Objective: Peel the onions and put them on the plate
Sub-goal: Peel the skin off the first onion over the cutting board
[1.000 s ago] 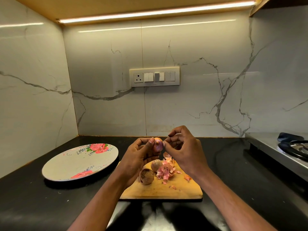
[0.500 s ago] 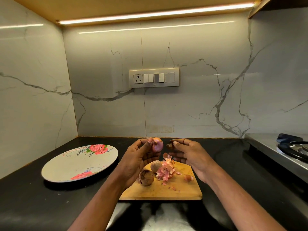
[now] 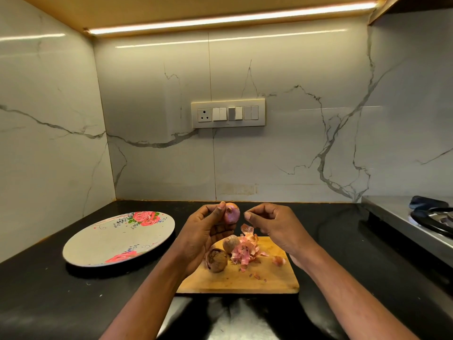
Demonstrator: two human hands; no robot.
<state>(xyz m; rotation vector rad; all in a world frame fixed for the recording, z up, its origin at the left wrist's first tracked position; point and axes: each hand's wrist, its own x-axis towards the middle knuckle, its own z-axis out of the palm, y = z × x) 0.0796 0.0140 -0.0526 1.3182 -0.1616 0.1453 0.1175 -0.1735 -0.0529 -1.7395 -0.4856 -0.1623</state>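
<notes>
My left hand (image 3: 206, 231) grips a small pink, mostly peeled onion (image 3: 232, 212) above the far end of the wooden cutting board (image 3: 245, 280). My right hand (image 3: 274, 224) hovers just right of the onion with fingers curled and thumb near the forefinger; it is apart from the onion and I see nothing in it. Two unpeeled brown onions (image 3: 216, 260) (image 3: 230, 243) lie on the board beside a heap of pink skins (image 3: 245, 252). The floral plate (image 3: 103, 241) sits to the left with nothing on it.
A loose skin piece (image 3: 279, 260) lies on the board's right side. The black counter (image 3: 49, 295) runs to marble walls at the back and left. A steel stove (image 3: 416, 217) with a burner stands at the right. A switch panel (image 3: 228, 113) is on the back wall.
My right hand pulled away from the onion to the right, dropped a skin piece onto the board, then came back up beside the onion. The left hand stayed put with the onion.
</notes>
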